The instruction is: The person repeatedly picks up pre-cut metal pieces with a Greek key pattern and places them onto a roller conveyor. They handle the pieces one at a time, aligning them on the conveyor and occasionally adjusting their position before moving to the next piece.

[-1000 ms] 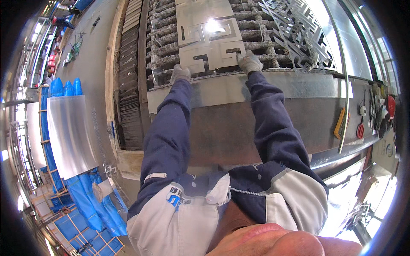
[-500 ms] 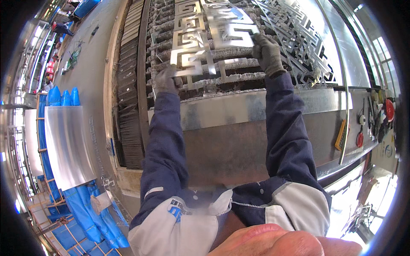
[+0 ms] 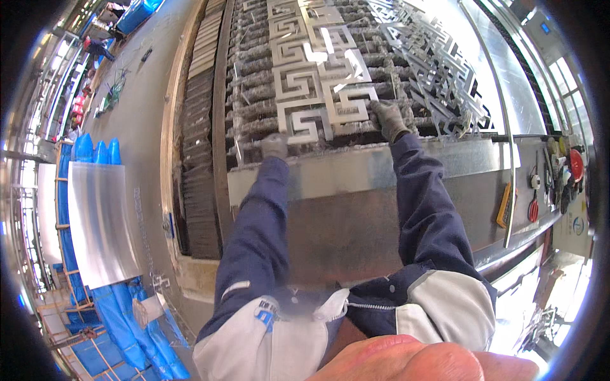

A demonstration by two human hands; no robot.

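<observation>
A long silver metal panel [image 3: 296,85] cut in a Greek-key pattern lies lengthwise over the rough slats of a cutting bed [image 3: 254,117]. Grey work gloves cover both hands. At the panel's near left corner, my left hand [image 3: 275,147] is closed, its fingers slightly blurred and partly hidden. My right hand [image 3: 389,119] grips the near right corner, fingers curled over the edge. Bright glare crosses the middle of the panel. Farther right, a second cut lattice sheet [image 3: 438,79] with an angular pattern rests on the same slats.
A flat metal strip [image 3: 343,180] borders the bed's near side. To the right lie a yellow-handled tool [image 3: 504,204], red-handled scissors [image 3: 533,209] and a long metal bar [image 3: 510,190]. Shiny sheet metal [image 3: 101,222] stands at left beside blue wrapping [image 3: 130,317]. A person [image 3: 97,47] is far off at upper left.
The Greek-key panel, raised and blurred before, now lies flatter on the slats and nearer to me. Both hands have come down toward me; the left also moved slightly right.
</observation>
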